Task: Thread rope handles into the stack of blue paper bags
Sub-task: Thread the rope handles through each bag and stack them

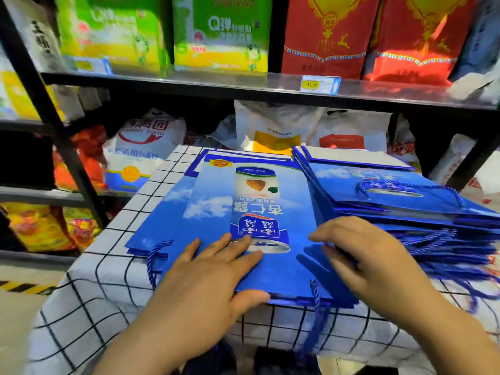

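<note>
A flat blue paper bag (270, 207) with a printed can lies on top of a low pile at the middle of the table. My left hand (211, 282) rests flat on its near edge, fingers spread, thumb hooked over the edge. My right hand (370, 255) lies palm down at the bag's right side, fingertips touching the side of a taller stack of blue bags (405, 201) to the right. Blue rope handles (318, 304) hang over the near edge, and another blue rope (154, 261) loops out at the left.
The table wears a white cloth with a black grid (108, 288). Behind it stands a black shelf (243, 85) with green and red boxes above and white sacks (143, 147) below. More packaged goods fill the racks at left.
</note>
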A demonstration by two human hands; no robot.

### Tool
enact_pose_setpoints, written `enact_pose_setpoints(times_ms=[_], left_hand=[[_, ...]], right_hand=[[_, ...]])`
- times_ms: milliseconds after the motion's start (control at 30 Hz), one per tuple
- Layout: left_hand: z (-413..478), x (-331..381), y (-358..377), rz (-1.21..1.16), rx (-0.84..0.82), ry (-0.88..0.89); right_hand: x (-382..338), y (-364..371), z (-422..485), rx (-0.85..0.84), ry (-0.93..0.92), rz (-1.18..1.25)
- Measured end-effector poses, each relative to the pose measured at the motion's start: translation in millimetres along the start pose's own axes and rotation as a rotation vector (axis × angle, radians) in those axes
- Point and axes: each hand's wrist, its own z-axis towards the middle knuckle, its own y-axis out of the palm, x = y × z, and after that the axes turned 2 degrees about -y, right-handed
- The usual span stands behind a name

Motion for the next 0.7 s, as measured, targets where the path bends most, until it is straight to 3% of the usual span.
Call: enact_pose_setpoints(times_ms=[200,433,567,700], left_hand=[[-17.7,-27.8,-8.0,-0.053,-0.089,-0.027],[-5.5,-38.8,-4.4,-0.105,0.002,-0.048],[1.2,-38.5,-7.5,-0.101,0.078,-0.064],[-12.0,-32.2,4.1,-0.24,0.394,0.028]], right_hand=[[-8.1,24.1,-11.6,-0.046,0.033,0.011],[-41.9,41.1,-29.4,0.113,-0.019,0.124],[-60.0,54.5,-37.9,0.27,0.229,0.048],[-74.9,70.3,-45.8,0.103,0.51,-0.077]])
